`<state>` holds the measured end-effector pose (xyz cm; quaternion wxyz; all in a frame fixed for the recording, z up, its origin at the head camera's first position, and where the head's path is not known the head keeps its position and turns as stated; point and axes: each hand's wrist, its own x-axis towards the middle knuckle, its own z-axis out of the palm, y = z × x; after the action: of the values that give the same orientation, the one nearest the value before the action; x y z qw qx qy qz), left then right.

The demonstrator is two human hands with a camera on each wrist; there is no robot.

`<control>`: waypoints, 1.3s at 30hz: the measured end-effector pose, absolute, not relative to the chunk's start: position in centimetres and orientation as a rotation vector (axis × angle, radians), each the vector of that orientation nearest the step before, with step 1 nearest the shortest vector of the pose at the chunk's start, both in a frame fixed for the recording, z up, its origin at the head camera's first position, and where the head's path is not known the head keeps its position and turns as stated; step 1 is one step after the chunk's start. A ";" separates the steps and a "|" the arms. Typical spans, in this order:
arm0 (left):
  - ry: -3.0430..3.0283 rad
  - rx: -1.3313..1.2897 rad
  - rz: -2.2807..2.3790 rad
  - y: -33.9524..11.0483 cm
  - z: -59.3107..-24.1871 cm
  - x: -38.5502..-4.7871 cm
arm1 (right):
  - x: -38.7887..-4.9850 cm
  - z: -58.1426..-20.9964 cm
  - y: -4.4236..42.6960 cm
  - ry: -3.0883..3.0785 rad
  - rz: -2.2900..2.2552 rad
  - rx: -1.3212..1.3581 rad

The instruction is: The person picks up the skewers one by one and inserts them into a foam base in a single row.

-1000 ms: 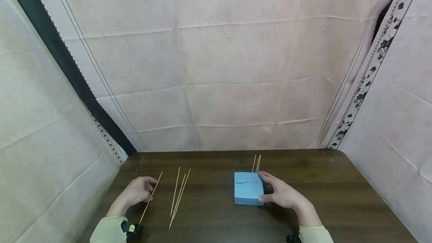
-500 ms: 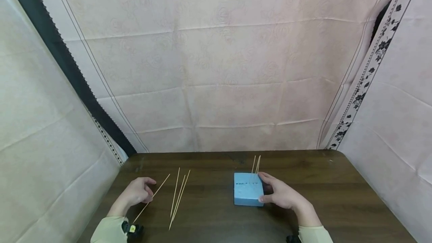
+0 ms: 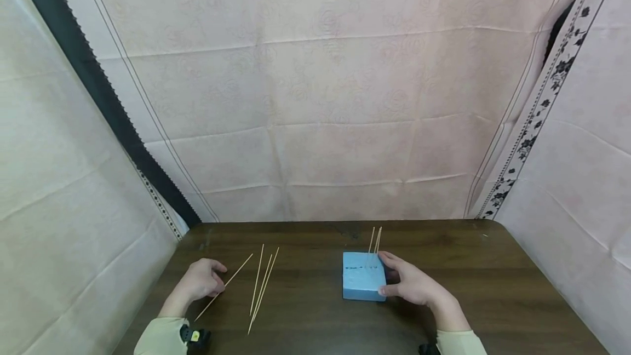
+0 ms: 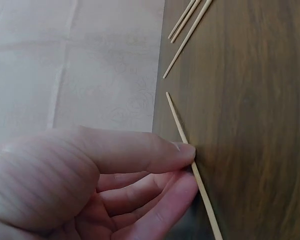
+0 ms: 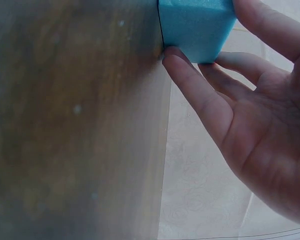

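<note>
My left hand (image 3: 201, 281) pinches a thin wooden stick (image 3: 239, 271) between thumb and fingertips; the left wrist view shows the stick (image 4: 205, 196) slanting past the thumb tip. Just right of it on the table lie several more sticks (image 3: 257, 281), close together and nearly parallel. My right hand (image 3: 419, 285) grips the right side of a light blue block (image 3: 363, 284), thumb at the near corner and fingers at the far one. Several sticks (image 3: 371, 240) stand up from the block's far part. In the right wrist view, fingers and thumb touch the block (image 5: 197, 30).
The dark wooden table (image 3: 305, 311) reaches back to a pale patterned cloth (image 3: 335, 97) hanging behind it. More pale cloth (image 3: 89, 223) hangs at the left, and another, with a floral border, at the right. Dark bands are on both wrists.
The stick at my left hand has turned, its far end swinging right toward the loose sticks. My right hand and the block have stayed in place.
</note>
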<state>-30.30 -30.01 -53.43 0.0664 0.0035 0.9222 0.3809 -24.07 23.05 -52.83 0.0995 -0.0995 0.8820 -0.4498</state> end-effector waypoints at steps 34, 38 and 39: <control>2.911 0.209 1.101 -30.4 -52.9 -30.9 | -24.0 -52.6 22.9 2.619 -1.316 -0.280; 2.974 0.223 1.092 -30.4 -52.9 -31.2 | -24.0 -52.5 22.9 2.619 -1.311 -0.300; 2.988 0.224 1.090 -30.4 -52.9 -31.2 | -24.0 -52.5 23.0 2.621 -1.309 -0.299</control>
<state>-31.22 -30.41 -52.88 -0.0236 0.0703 0.9369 0.3417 -24.00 22.95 -52.55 0.0980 -0.1009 0.8857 -0.4424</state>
